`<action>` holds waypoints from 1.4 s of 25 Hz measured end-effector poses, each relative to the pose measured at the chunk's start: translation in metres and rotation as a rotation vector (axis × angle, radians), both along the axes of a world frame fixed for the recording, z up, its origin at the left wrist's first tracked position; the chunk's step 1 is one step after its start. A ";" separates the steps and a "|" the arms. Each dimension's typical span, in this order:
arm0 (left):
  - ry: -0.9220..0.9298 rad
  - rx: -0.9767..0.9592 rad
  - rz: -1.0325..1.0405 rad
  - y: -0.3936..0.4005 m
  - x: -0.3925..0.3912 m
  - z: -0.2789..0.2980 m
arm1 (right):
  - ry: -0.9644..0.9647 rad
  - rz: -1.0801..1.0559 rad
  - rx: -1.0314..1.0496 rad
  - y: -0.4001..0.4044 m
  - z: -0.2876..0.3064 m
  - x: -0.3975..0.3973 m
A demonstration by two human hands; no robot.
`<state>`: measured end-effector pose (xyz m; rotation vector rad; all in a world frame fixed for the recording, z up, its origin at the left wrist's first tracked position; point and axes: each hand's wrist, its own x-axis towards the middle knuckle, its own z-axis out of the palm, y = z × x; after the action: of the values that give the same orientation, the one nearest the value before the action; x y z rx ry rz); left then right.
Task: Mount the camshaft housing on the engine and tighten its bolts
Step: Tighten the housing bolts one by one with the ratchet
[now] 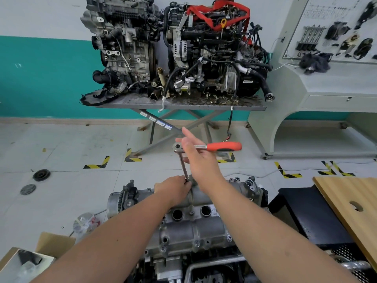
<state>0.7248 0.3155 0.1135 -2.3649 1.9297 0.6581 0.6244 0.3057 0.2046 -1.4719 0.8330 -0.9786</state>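
While the camshaft housing point(189, 227) sits on top of the engine point(183, 260) right below the camera, the left hand point(175, 188) has its fingers curled in a pinch around the bottom of the ratchet's extension bar point(183, 167) at the housing's far edge. The right hand point(199, 158) is up at the ratchet point(206, 147) head, index finger pointing out straight, orange handle sticking off to the right. Behind, two more engines point(173, 48) sit on a table point(181, 104).
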 end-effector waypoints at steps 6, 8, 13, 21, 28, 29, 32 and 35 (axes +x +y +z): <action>0.187 -0.130 0.015 0.004 -0.008 0.006 | 0.312 -0.316 -0.991 -0.005 -0.019 0.006; 0.142 -0.104 0.043 0.005 -0.006 0.004 | 0.539 -0.305 -1.258 -0.013 -0.007 0.000; 0.068 -0.029 0.030 0.000 0.001 -0.006 | 1.192 -0.054 -1.181 -0.011 0.033 0.002; 0.043 -0.023 0.046 0.001 0.001 -0.007 | 0.486 0.079 0.282 -0.029 0.062 0.010; 0.061 -0.044 0.035 0.001 0.004 -0.008 | -0.482 -0.131 0.590 -0.020 0.021 0.010; 0.064 -0.036 0.035 0.001 0.004 -0.007 | -0.369 -0.126 0.420 -0.016 0.010 0.010; 0.023 0.018 0.027 -0.001 0.000 -0.006 | -0.072 -0.190 -0.203 0.003 -0.010 0.008; 0.088 -0.059 0.004 0.002 0.002 -0.012 | 0.218 -0.362 -1.028 0.000 -0.021 0.007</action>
<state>0.7270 0.3170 0.1018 -2.4137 2.0066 0.7278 0.6311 0.3060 0.1834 -2.3742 0.7940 -1.6828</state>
